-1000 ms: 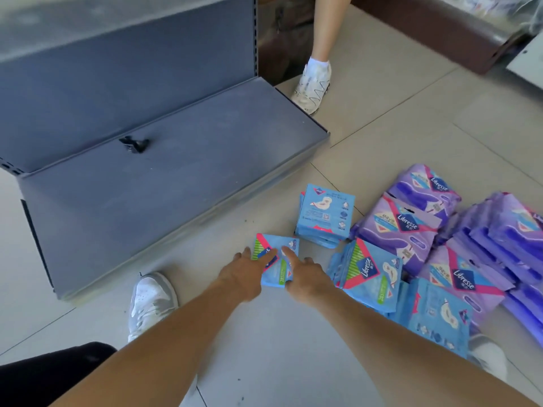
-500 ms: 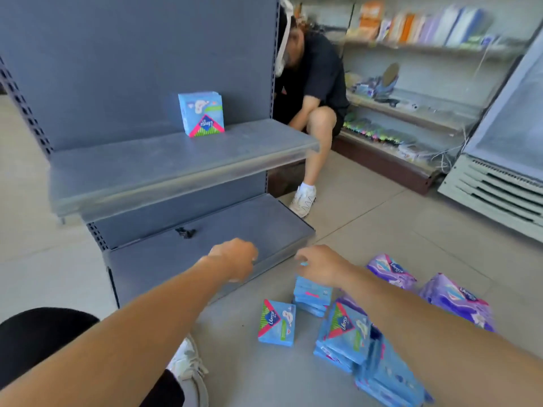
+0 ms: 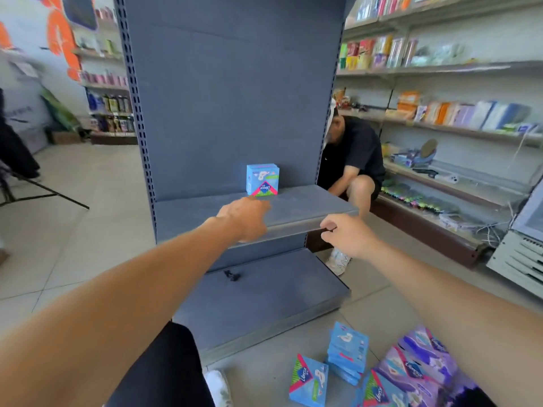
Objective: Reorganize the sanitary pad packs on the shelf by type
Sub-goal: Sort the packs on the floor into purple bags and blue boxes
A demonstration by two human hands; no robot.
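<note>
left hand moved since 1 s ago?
Yes. The left hand left the floor packs and rose to the middle shelf, just short of the blue pack.

Left hand [image 3: 245,217] outstretched; right hand [image 3: 345,235] loosely curled.

1. The left hand [image 3: 245,218] shows only its back — the fingers point away toward the shelf [image 3: 293,212], so whether they touch it cannot be told.
2. The right hand [image 3: 346,235] has its fingertips curled out of sight; whether they pinch anything is unclear.
3. The purple packs [image 3: 423,368] on the floor are cut by the lower edge and partly covered by the right forearm.
4. The blue packs [image 3: 348,352] beside them are partly overlapped; their count cannot be told.
5. The crouching person [image 3: 352,160] is half hidden behind the shelf upright.
6. Goods on the side shelves [image 3: 458,113] are blurred — labels unreadable.
</note>
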